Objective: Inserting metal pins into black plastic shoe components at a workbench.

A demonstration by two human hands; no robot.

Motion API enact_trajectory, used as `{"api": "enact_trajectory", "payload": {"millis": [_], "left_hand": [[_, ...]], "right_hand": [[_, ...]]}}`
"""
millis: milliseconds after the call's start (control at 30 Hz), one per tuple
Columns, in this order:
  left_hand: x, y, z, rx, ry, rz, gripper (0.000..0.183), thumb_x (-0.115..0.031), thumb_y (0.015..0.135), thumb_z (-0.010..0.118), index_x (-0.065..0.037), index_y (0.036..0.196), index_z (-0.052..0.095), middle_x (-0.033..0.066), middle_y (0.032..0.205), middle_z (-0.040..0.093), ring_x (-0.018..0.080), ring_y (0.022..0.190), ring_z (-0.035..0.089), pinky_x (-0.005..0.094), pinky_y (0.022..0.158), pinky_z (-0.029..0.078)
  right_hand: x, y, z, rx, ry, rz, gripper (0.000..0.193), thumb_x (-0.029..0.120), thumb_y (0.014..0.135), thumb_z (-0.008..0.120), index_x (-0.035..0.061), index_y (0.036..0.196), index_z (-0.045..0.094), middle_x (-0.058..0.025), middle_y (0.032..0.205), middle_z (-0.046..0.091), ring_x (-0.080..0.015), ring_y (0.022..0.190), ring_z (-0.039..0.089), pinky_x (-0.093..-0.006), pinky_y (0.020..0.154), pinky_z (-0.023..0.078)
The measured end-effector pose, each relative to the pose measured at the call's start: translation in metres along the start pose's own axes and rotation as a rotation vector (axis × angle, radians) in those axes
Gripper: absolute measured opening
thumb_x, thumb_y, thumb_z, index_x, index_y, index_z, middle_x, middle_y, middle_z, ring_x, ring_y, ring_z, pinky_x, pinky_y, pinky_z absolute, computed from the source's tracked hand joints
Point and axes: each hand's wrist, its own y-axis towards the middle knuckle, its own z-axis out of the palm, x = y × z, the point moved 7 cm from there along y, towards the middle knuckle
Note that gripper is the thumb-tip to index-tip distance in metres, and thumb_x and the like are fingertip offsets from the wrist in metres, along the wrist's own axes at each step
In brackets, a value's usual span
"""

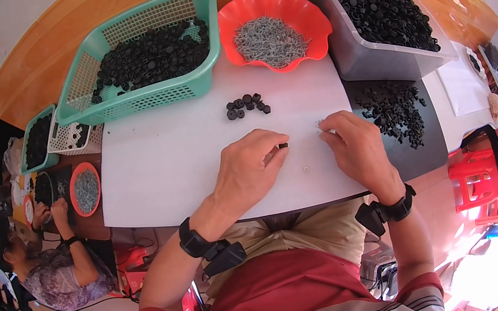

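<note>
My left hand is closed in a pinch over the white work surface, with a small round black part between thumb and fingertips. To its right, my right hand has thumb and fingers drawn together. Tiny pale, silvery bits show at its fingertips; whether they are gripped is unclear. Between the hands lies a small pale ring-shaped piece. Beyond them sits a loose cluster of small black round parts. Farther back, a red scalloped bowl holds many thin silvery metal pieces, probably screws or nails.
A green basket of black parts stands at the back left. At the back right is a grey bin of similar parts. Smaller black pieces lie on a dark mat. Another person works at left; red stools stand at right.
</note>
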Motion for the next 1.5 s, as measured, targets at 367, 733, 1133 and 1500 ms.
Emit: {"api": "enact_trajectory", "payload": {"millis": [367,733,1133,1500], "left_hand": [[0.021,-0.015,0.019,0.115,-0.913,-0.467,0.024,0.0,0.096,0.071,0.004,0.12,0.072,0.0103,0.112,0.074,0.0162,0.097,0.074,0.0295,0.088,0.061],[0.022,-0.029,0.032,0.136,-1.271,-0.582,0.022,-0.004,0.099,0.069,0.001,0.121,0.07,0.011,0.108,0.074,0.0183,0.096,0.074,0.0339,0.091,0.064],[0.019,-0.035,0.03,0.17,-1.036,-0.582,0.023,-0.005,0.098,0.071,0.005,0.119,0.071,0.0129,0.108,0.075,0.0198,0.095,0.074,0.033,0.089,0.063],[0.007,-0.035,0.03,0.228,-1.009,-0.501,0.026,-0.005,0.098,0.072,0.006,0.12,0.07,0.0144,0.105,0.075,0.0195,0.096,0.074,0.0318,0.091,0.061]], "right_hand": [[0.032,-0.011,-0.008,-0.053,0.492,-0.018,0.019,-0.008,0.086,0.072,-0.002,0.104,0.069,-0.0168,0.096,0.072,-0.0337,0.083,0.07,-0.0376,0.072,0.057],[0.036,-0.016,0.002,-0.006,0.537,0.014,0.014,-0.008,0.088,0.07,-0.0029,0.1,0.068,-0.0162,0.094,0.071,-0.0332,0.081,0.069,-0.0372,0.071,0.056],[0.033,-0.022,0.005,0.098,0.629,0.082,0.01,-0.007,0.092,0.066,-0.0035,0.101,0.068,-0.0152,0.095,0.07,-0.0292,0.08,0.067,-0.0345,0.072,0.053],[0.025,-0.028,0.016,0.254,0.944,0.238,0.007,-0.003,0.098,0.064,-0.0028,0.103,0.069,-0.0096,0.094,0.072,-0.0169,0.083,0.069,-0.0304,0.075,0.054]]}}
